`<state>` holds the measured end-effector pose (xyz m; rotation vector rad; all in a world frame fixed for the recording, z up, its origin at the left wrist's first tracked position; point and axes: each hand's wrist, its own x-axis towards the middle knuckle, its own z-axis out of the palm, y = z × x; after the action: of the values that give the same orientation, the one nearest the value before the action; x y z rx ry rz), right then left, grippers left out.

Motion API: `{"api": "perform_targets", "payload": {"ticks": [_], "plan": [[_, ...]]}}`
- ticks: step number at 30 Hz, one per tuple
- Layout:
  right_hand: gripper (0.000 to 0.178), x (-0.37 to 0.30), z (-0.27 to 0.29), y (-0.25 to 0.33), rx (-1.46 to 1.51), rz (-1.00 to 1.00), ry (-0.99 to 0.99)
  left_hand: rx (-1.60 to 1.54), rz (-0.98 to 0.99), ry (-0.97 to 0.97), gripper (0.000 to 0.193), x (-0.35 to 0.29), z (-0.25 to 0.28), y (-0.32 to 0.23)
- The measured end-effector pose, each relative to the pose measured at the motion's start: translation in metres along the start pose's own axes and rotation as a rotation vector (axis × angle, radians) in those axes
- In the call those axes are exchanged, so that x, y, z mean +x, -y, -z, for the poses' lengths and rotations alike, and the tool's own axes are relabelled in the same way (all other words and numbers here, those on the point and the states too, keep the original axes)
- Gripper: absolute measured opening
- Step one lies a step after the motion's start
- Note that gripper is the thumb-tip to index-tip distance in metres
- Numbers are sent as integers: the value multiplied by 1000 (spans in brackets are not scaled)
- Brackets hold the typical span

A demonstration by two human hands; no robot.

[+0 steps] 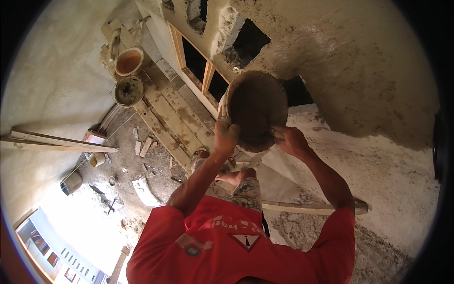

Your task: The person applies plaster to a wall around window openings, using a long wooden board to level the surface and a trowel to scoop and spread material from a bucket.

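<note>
In front of me a round, mud-smeared bucket [257, 102] is raised near the wall, its dark mouth facing me. Grey-brown mortar or its residue coats the inside; how full it is I cannot make out. My left hand [226, 136] grips the bucket's near left rim, thumb toward the mouth. On the near right side, my right hand [290, 141] has its fingers closed at the rim. Some of those fingertips are lost in the bucket's shadow.
Below lies a plank platform [165, 111] bearing a bucket with an orange-brown inside [129, 62] and a mortar-crusted bucket [128, 91]. A wooden window frame [208, 75] and dark wall openings [249, 41] are close by. Boards [61, 142] lean left; debris covers the ground far below.
</note>
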<state>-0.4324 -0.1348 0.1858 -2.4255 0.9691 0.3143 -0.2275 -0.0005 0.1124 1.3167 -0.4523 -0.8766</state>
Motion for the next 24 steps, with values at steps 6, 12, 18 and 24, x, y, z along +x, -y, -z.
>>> {"api": "perform_targets", "payload": {"ticks": [6, 12, 18, 24], "plan": [[43, -17, 0, -13, 79, 102, -213, 219, -221, 47, 15, 2, 10, 36], [45, -22, 31, -6, 97, 82, -186, -253, 85, 110, 18, 3, 4, 38], [39, -37, 112, 50, 172, -58, 5, -421, 135, -126, 19, 5, -6, 54], [51, -19, 137, 49, 387, -348, 125, -385, 109, -173, 13, 9, 6, 80]]}}
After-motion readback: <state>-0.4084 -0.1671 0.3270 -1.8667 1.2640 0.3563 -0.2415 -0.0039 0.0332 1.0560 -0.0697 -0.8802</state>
